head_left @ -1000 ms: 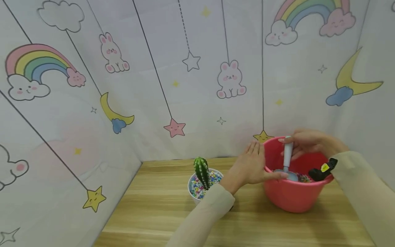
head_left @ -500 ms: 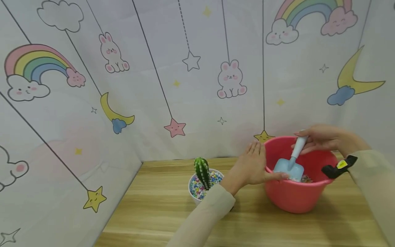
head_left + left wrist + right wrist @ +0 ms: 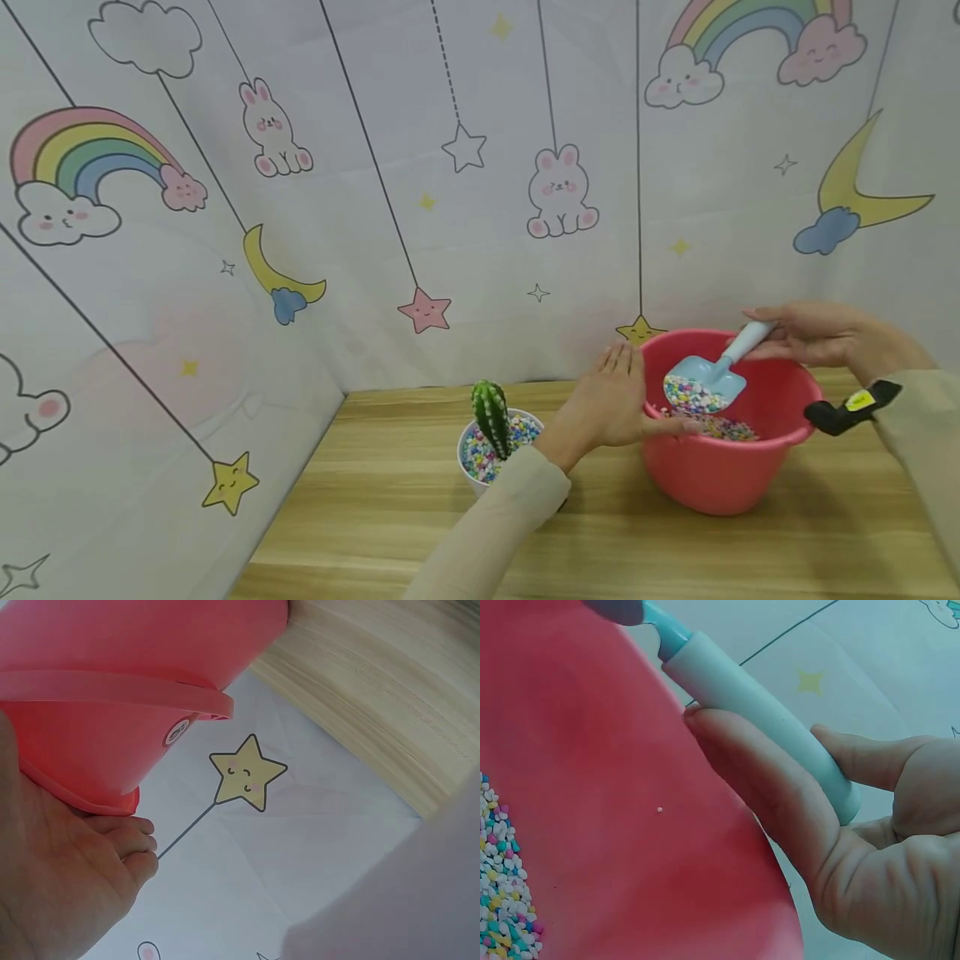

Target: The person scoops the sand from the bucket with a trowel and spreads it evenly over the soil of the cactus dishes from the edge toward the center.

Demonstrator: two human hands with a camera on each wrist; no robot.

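Observation:
In the head view my right hand [image 3: 813,333] holds a small light-blue shovel [image 3: 705,373] by its pale handle, above the red bucket [image 3: 720,479]. Multicoloured pebbles lie on the tilted blade. In the right wrist view the shovel handle [image 3: 765,720] sits between thumb and fingers. My left hand [image 3: 603,408] rests against the bucket's left side, fingers extended and thumb along the front rim. The left wrist view has the left hand [image 3: 67,877] touching the bucket rim [image 3: 112,686] area from outside. More small pebbles [image 3: 502,892] lie inside the bucket.
A potted cactus [image 3: 491,421] in a white pot of coloured pebbles stands left of the bucket, partly hidden by my left forearm. Both stand on a wooden table [image 3: 360,500]. Behind is a patterned cloth backdrop [image 3: 487,250]. A black strap [image 3: 843,412] hangs near my right wrist.
My right hand has moved right and lifted the shovel from the pebbles, tilting it so that the blade now shows a load of them. The left hand has stayed in place.

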